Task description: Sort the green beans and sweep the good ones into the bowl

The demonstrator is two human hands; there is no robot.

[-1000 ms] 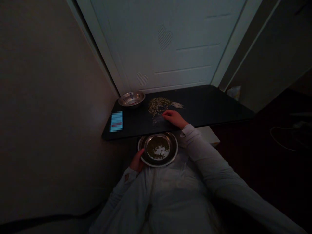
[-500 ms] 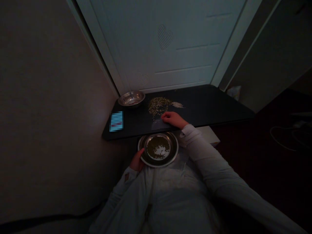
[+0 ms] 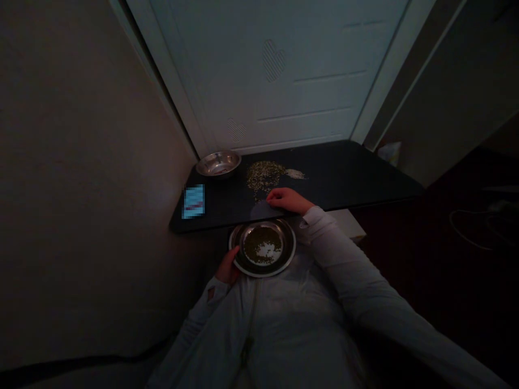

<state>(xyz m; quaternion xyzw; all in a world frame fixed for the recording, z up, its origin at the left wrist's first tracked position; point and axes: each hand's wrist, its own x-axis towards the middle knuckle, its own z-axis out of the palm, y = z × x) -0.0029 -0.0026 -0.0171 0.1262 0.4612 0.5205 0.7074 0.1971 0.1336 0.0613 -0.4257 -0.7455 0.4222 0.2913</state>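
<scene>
My left hand point(image 3: 228, 267) is closed on the left rim of a steel bowl point(image 3: 292, 249), held below the table's front edge. Small green beans point(image 3: 259, 237) cover much of the bowl's bottom, with a bare bright patch among them. Over the front of the table, my right hand point(image 3: 288, 200) is closed in a pinch on a thin, see-through sheet point(image 3: 261, 209). Just beyond its fingers lies a spread pile of mixed green and pale grains point(image 3: 265, 174). A smaller heap of white grains point(image 3: 295, 174) sits to the right of that pile.
The dark table point(image 3: 344, 173) stands against a white door point(image 3: 316, 97). A second steel bowl point(image 3: 219, 163) is at its back left, with a blurred blue packet point(image 3: 193, 201) nearer the front. Under the table edge is a white box point(image 3: 346, 224).
The see-through sheet has tilted and now looks rounder, and the few grains seen over it earlier no longer show there. My right hand has shifted slightly; my left hand and bowl stay nearly still.
</scene>
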